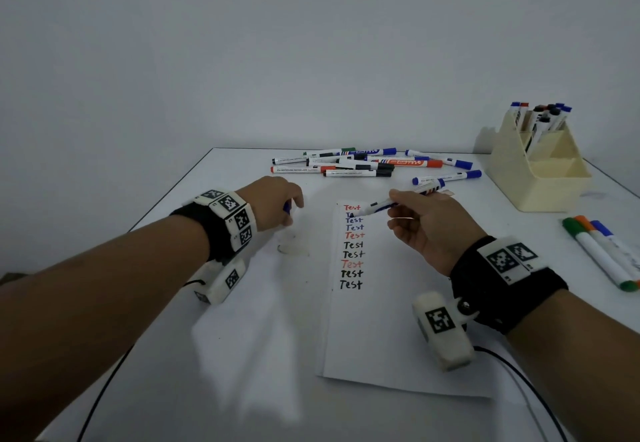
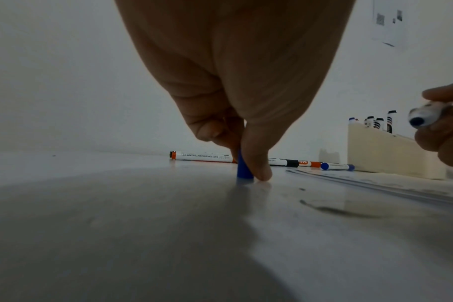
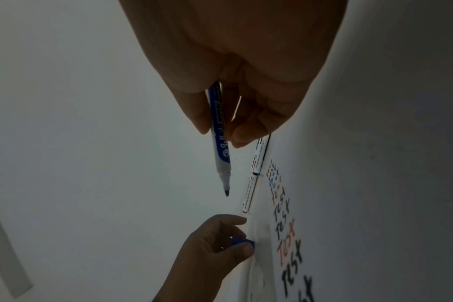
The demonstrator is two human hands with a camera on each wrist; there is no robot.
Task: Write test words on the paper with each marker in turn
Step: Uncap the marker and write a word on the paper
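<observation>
Right hand [image 1: 427, 223]: grip clamped on an uncapped blue marker [image 1: 391, 203], tip poised just above the second line of the paper [image 1: 374, 320], beside a partly hidden blue word. Left hand [image 1: 273, 204]: grip pinched on the blue cap [image 2: 244, 167], stood upright with its end touching the desk [image 1: 242, 355], at 9 o'clock from the marker tip.

Step in hand, as judged: blue marker apparently mid-test near the top of the column. Next move calls for lowering the tip to the sheet or for bringing cap and tip together in line.

Legible writing: ten lines reading "Test" in red, blue and black, the second partly covered by the tip. "EASY ERASING WHITEBOARD PEN" on a red-capped pen [image 2: 203, 157] in the loose pile [image 1: 349, 164] at 12 o'clock from the paper. Held marker's barrel print not legible.

At 2 o'clock, cream holder [image 1: 540, 171] with upright markers; at 3 o'clock, three markers [image 1: 602, 254] capped green, orange and blue.
</observation>
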